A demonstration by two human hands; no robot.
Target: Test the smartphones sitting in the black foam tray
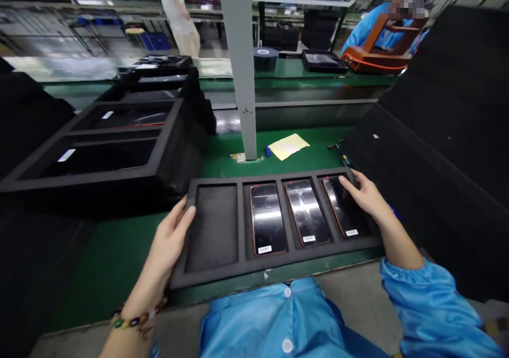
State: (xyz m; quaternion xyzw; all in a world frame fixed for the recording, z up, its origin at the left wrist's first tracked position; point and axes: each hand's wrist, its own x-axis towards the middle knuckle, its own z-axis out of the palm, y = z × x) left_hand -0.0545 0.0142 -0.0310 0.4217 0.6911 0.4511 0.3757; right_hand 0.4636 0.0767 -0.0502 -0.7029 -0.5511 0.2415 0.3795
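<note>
A black foam tray (pixel 245 265) lies near the front edge of the green table. My left hand (pixel 170 236) grips its left end, thumb on the rim and fingers partly hidden behind it. At the other end, my right hand (pixel 366 196) holds the far right corner, its thumb reaching over a phone. Three compartments each hold a dark-screened phone with a white label: the left phone (pixel 268 220), the middle phone (pixel 306 212) and the right phone (pixel 345 209). The leftmost compartment (pixel 212 228) has no phone in it.
Stacked foam trays (pixel 167 162) with phones stand at the left. Black foam blocks (pixel 445 151) rise at the right. A grey post (pixel 242 71) stands behind the tray, near a yellow paper (pixel 289 146) and a blue cap-like piece (pixel 268 151). People are across the bench.
</note>
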